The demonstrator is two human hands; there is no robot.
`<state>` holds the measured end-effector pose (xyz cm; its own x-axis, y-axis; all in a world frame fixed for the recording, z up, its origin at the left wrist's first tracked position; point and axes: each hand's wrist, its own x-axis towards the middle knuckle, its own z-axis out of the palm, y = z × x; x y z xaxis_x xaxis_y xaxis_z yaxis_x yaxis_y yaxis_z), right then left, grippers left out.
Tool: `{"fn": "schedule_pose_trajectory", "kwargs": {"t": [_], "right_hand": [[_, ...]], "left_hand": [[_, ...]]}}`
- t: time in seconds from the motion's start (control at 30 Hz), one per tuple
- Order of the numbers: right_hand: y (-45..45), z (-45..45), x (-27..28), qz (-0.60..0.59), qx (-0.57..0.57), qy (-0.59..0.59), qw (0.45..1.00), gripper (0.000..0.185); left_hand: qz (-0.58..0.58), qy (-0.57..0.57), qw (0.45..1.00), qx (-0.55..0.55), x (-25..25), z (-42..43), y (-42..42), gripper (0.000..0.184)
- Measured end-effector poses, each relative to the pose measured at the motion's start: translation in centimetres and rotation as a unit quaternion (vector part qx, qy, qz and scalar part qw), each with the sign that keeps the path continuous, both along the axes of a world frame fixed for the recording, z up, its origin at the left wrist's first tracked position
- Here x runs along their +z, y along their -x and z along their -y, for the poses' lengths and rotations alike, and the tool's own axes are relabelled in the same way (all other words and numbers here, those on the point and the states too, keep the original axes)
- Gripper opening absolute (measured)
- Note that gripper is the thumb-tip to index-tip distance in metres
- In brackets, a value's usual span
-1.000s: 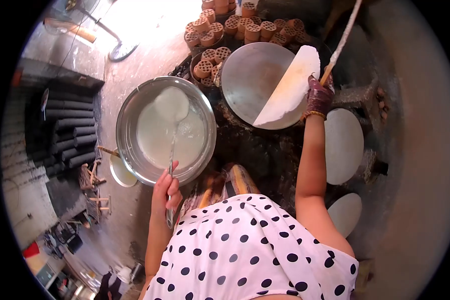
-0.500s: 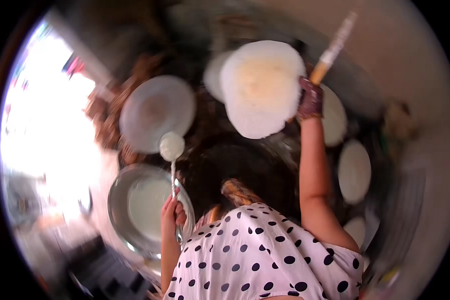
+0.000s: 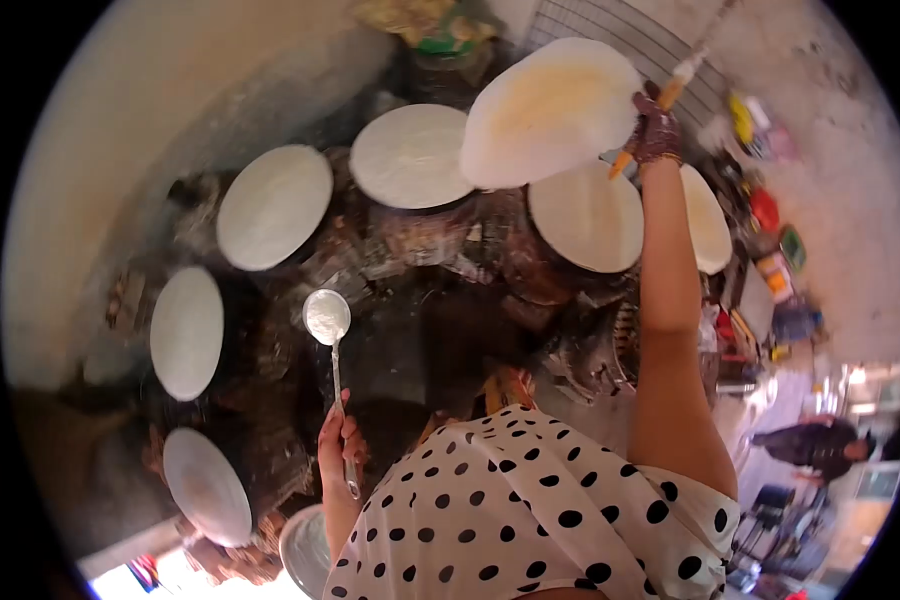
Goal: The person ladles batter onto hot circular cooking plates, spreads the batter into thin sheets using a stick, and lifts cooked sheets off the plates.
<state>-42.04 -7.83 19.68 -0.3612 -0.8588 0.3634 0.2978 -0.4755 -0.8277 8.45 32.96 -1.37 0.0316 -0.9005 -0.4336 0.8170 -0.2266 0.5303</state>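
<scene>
So in the head view the left hand (image 3: 342, 442) is closed round the handle of a ladle (image 3: 327, 318) with white batter in its bowl, while the gloved right hand (image 3: 656, 130) is curled tight on a stick (image 3: 672, 92), fingers at the right edge of a big round flatbread (image 3: 552, 112). That flatbread's up in the air, partly overlapping two of the white-topped griddles (image 3: 275, 208) in view.

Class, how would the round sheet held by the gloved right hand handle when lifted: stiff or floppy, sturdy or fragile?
The round sheet is probably fairly stiff: it juts out from the right hand, gripped near one edge, without visibly folding. It looks thin, so its rim might crack or tear.
</scene>
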Motion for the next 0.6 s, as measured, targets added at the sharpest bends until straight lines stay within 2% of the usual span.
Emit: {"fn": "schedule_pose_trajectory", "kwargs": {"t": [0.03,0.07,0.13,0.2,0.23,0.27,0.3,0.33,0.37,0.43,0.47,0.53,0.6], "right_hand": [[2.5,-3.2,0.8,-0.015,-0.073,-0.031,0.997,0.060],[5.6,-2.4,-4.7,0.026,-0.104,-0.031,0.994,0.057],[9.7,-0.7,-7.4,0.031,-0.214,-0.127,0.968,0.039],[10.4,-3.7,-9.2,0.046,-0.299,-0.082,0.950,0.015],[13.7,-4.5,-10.4,0.073,-0.302,-0.116,0.943,0.014],[18.1,-4.5,-12.2,0.097,-0.339,-0.124,0.928,0.017],[20.5,-0.6,-16.6,0.111,-0.369,-0.182,0.905,0.021],[25.9,-0.2,-19.5,0.128,-0.404,-0.242,0.873,0.027],[28.6,0.0,-23.5,0.170,-0.413,-0.193,0.873,0.033],[36.2,1.2,-33.0,0.211,-0.491,-0.269,0.801,0.054],[38.0,1.0,-36.5,0.140,-0.543,-0.344,0.753,0.053],[37.6,1.0,-35.6,0.094,-0.528,-0.516,0.669,0.051],[40.8,1.1,-38.5,0.115,-0.523,-0.525,0.662,0.051]], "left_hand": [[-0.007,-0.005,1.000,-0.018,0.7,0.1,-0.1,0.035],[-0.019,-0.020,0.999,-0.034,-3.5,2.0,-0.5,0.035],[-0.040,-0.059,0.996,-0.061,-2.8,7.3,-1.1,0.034],[-0.005,-0.061,0.994,-0.093,-3.2,8.6,-1.5,0.034],[0.004,-0.063,0.993,-0.104,-2.0,9.4,0.4,0.034],[0.003,-0.061,0.991,-0.119,-0.6,10.4,3.5,0.033],[0.004,-0.056,0.991,-0.121,-2.2,14.4,6.4,0.032],[0.022,-0.064,0.989,-0.129,-1.3,16.0,11.4,0.032],[0.014,-0.079,0.988,-0.132,-1.1,16.8,12.9,0.033],[0.016,-0.099,0.985,-0.138,-0.4,19.0,17.9,0.034],[0.002,-0.119,0.984,-0.132,0.0,19.5,19.5,0.034],[-0.008,-0.140,0.983,-0.116,-0.4,20.8,21.5,0.035],[-0.007,-0.119,0.982,-0.144,-0.3,20.9,22.4,0.035]]}}
